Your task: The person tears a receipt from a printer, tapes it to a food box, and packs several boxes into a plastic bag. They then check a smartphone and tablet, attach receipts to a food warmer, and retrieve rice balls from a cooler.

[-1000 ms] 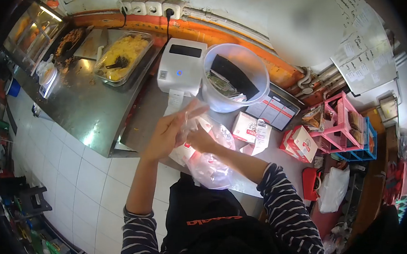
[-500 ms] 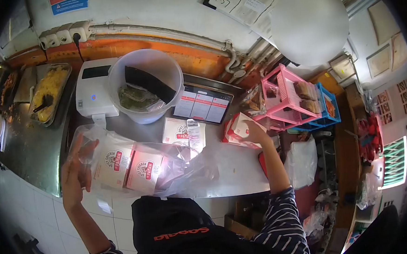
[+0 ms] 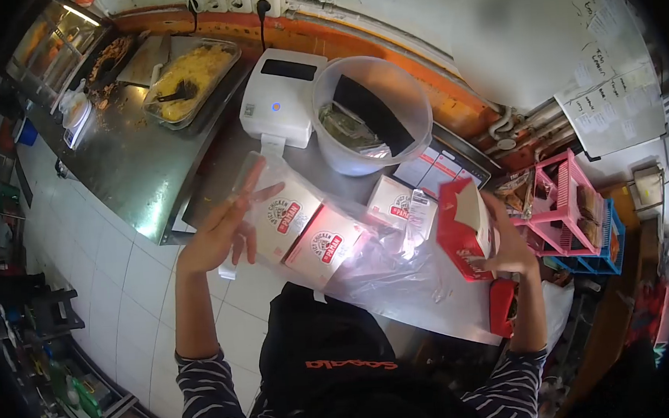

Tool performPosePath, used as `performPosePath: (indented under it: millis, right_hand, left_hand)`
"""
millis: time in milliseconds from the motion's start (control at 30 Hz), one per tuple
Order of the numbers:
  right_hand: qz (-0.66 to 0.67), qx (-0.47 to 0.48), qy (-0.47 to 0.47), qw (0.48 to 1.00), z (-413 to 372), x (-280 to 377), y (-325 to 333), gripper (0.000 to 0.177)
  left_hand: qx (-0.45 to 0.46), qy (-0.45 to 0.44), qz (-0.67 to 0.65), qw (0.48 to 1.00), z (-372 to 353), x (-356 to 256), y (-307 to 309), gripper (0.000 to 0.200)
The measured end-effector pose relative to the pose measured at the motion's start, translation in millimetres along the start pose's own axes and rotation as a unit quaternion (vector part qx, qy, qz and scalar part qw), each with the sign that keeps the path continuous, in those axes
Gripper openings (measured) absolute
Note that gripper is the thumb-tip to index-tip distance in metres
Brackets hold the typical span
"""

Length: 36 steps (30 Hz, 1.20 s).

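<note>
My left hand (image 3: 224,227) has its fingers spread against the left end of a clear plastic bag (image 3: 400,285). Inside the bag, two white-and-red printed food boxes (image 3: 287,216) lie side by side, and the bag's loose part spreads to the right over the steel table. My right hand (image 3: 509,240) grips another red-and-white food box (image 3: 462,232) by its right side, tilted above the table. Between the bag and that box, a smaller printed box (image 3: 402,205) sits on the table.
Behind the bag stand a white label printer (image 3: 282,97) and a translucent bucket (image 3: 371,122) holding packets. A tablet (image 3: 442,160) lies behind the small box. Pink rack (image 3: 564,210) to the right; tray of yellow food (image 3: 193,83) on the left counter.
My right hand has lifted the red-and-white box off the table and brought it closer to the bag. The view has swung left. My left hand remains at the bag's left end.
</note>
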State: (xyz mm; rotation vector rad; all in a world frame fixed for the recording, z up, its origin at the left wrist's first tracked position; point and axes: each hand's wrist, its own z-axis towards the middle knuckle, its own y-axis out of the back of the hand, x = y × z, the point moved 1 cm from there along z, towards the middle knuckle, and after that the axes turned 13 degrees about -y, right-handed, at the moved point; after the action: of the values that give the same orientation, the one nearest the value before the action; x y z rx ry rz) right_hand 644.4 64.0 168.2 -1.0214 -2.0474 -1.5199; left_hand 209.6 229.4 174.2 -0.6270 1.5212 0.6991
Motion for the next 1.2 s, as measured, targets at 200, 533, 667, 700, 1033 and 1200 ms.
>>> performPosePath:
  millis: [200, 533, 667, 700, 1033, 1200]
  right_hand:
    - [0.098, 0.196, 0.195, 0.956, 49.9, 147.3, -93.7, 0.111]
    - [-0.402, 0.168, 0.288, 0.853, 98.1, 112.0, -192.9, 0.092]
    - [-0.344, 0.133, 0.264, 0.891, 96.2, 77.2, -236.2, 0.035]
    - [-0.369, 0.185, 0.189, 0.891, 92.2, 77.7, -233.3, 0.022]
    - [-0.285, -0.114, -0.201, 0.93, 27.6, -295.7, -52.8, 0.103]
    - [-0.449, -0.201, -0.238, 0.838, 25.2, -309.1, -74.6, 0.127]
  left_hand:
    - [-0.01, -0.018, -0.055, 0.998, 5.7, 10.9, -3.0, 0.057]
    - [0.055, 0.002, -0.082, 0.995, -6.1, 29.9, 7.3, 0.053]
    - [0.13, -0.001, -0.128, 0.983, 27.0, 51.8, -60.7, 0.053]
    - [0.139, -0.038, -0.09, 0.985, 30.8, 72.2, -77.0, 0.054]
    - [-0.15, -0.063, 0.002, 0.987, 4.8, 40.1, -61.0, 0.057]
    - [-0.184, -0.069, 0.063, 0.978, -0.8, 7.6, -31.3, 0.055]
